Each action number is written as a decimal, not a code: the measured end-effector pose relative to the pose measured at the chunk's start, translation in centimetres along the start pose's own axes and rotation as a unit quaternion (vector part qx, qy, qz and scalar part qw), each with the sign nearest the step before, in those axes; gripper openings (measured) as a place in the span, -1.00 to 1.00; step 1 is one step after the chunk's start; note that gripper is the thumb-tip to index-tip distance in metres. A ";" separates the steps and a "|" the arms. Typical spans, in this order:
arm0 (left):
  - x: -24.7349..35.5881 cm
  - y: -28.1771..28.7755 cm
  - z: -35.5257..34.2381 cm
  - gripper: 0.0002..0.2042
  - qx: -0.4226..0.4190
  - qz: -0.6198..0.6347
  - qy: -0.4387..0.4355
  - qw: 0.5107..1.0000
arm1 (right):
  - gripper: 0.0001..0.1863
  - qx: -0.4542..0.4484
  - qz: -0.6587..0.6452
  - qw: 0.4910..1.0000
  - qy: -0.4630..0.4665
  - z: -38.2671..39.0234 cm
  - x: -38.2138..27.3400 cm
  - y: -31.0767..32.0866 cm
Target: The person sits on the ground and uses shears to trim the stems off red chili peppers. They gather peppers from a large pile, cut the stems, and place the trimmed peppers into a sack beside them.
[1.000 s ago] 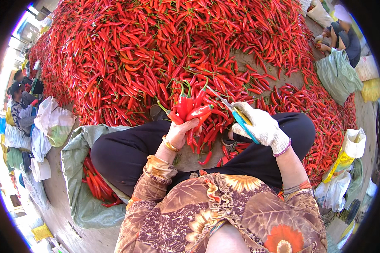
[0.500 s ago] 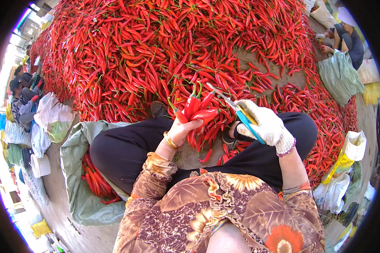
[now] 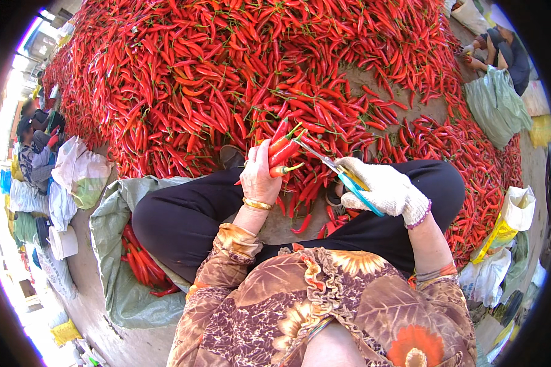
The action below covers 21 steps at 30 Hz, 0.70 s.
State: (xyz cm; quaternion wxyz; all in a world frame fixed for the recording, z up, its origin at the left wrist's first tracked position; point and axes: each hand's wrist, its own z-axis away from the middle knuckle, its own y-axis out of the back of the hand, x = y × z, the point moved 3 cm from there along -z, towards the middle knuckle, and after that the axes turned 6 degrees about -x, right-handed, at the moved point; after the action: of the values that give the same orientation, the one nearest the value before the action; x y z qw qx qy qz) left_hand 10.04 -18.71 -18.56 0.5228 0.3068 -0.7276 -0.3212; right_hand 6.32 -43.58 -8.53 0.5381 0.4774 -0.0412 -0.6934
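Note:
My bare left hand (image 3: pixel 260 178), with a gold bangle at the wrist, is closed around several red chili peppers (image 3: pixel 282 154). Their green stems point toward the right. My right hand (image 3: pixel 382 188) wears a white knit glove and grips scissors (image 3: pixel 352 182) with blue and yellow handles. The blades reach left, with their tips close beside the stems of the held peppers; whether they touch cannot be made out. Beyond both hands rises a large heap of red chili peppers (image 3: pixel 196 79), and loose peppers lie between my crossed legs.
At my left knee an open green woven sack (image 3: pixel 113 263) holds red peppers. White and yellow sacks (image 3: pixel 499 232) stand at the right. A person (image 3: pixel 502 52) sits at the far right behind a pale green sack (image 3: pixel 497 107); other people (image 3: pixel 35 147) sit at the far left.
My left hand has turned over, back of the hand now up, and the peppers' stems have swung from pointing away to pointing right. The scissors have shifted slightly.

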 end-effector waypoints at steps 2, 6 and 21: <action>0.2 0.4 -0.1 -0.45 0.010 -0.037 -0.028 0.999 | -0.12 -0.008 -0.005 1.000 -0.016 -0.3 0.0 -0.3; 0.7 0.8 -0.3 -0.46 0.030 -0.117 -0.078 0.990 | -0.14 0.001 -0.011 1.000 -0.027 -0.8 0.0 -0.3; 1.0 1.0 -0.6 -0.49 0.052 -0.163 -0.146 0.974 | -0.37 0.010 -0.095 0.995 -0.037 -1.1 0.0 -0.5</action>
State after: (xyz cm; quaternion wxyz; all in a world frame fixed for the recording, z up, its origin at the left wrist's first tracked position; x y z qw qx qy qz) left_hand 10.20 -18.95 -17.09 0.3351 0.3978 -0.7520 -0.4049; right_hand 6.74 -42.81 -9.44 0.4630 0.4585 -0.0228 -0.7582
